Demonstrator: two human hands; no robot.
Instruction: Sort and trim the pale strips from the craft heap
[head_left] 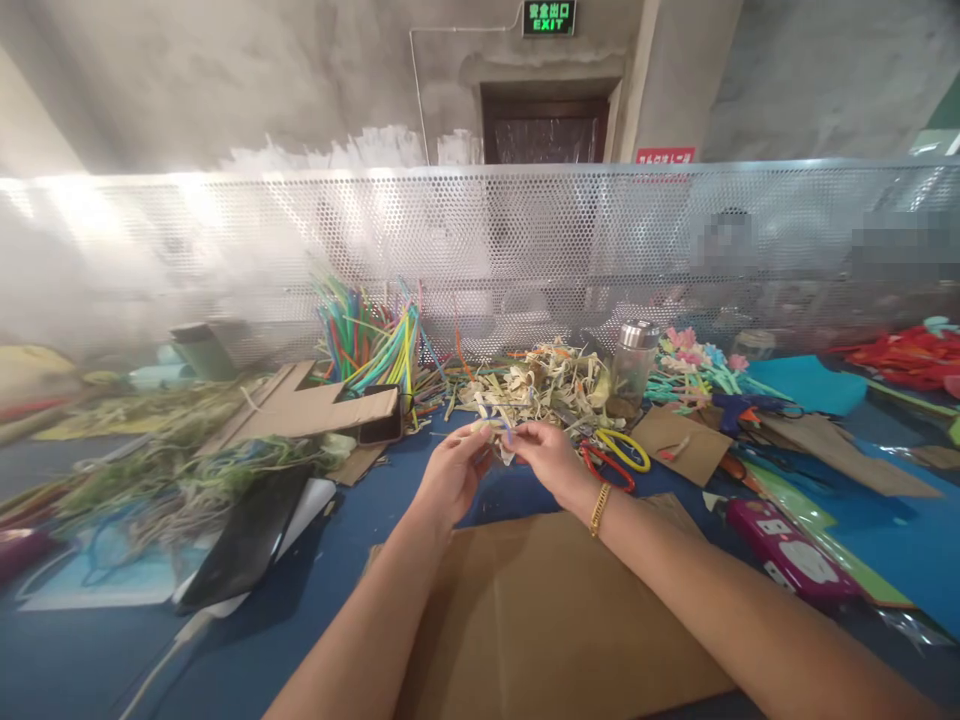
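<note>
My left hand [456, 468] and my right hand [553, 462] are close together above the near edge of a pile of pale dried husk strips [544, 385]. Between their fingertips is a thin purple-blue strip [508, 437] with whitish parts; its exact kind is too small to make out. Both hands are closed in a pinch around it. Below my forearms lies a flat brown cardboard sheet [555, 620]. Just right of my right hand are a yellow loop [626, 450] and a red loop [606, 470], which look like handles.
Coloured fuzzy stems [375, 335] stand behind cut cardboard [322, 410]. Left are greenish fibres [172, 480] and a black flat device [251, 540]. Right are a lidded glass bottle [636, 360], pink and blue flowers [697, 355] and a purple case [791, 550]. A perforated metal screen [450, 240] borders the table.
</note>
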